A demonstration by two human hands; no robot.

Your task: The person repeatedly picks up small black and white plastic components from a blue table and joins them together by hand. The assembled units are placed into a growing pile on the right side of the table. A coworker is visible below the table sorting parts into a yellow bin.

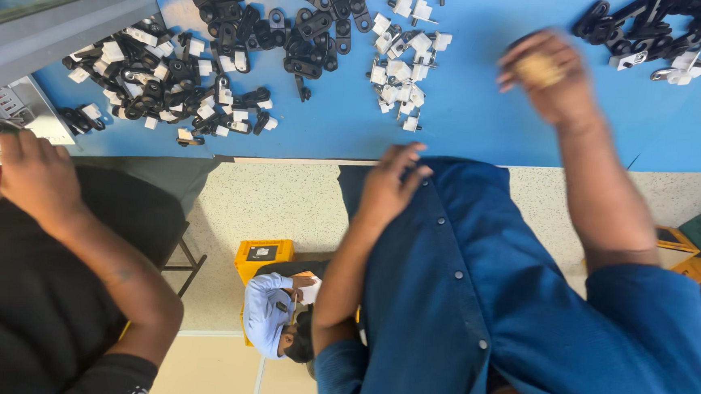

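Observation:
My right hand point(548, 75) is raised over the blue tabletop point(485, 124), blurred by motion, its fingers curled round a small tan object point(539, 68) whose kind I cannot make out. My left hand point(392, 183) lies at the table's near edge against my blue shirt, fingers loosely apart, nothing in it. A cluster of small white plastic parts point(403, 70) is the nearest pile, on the table between my two hands. Black plastic clips point(316, 28) lie further left.
A mixed heap of black and white parts point(163, 76) covers the table's left side, another heap point(669, 34) the far right. A co-worker in black rests a hand point(36, 174) by a grey machine point(15, 107). A yellow crate point(262, 256) stands on the floor.

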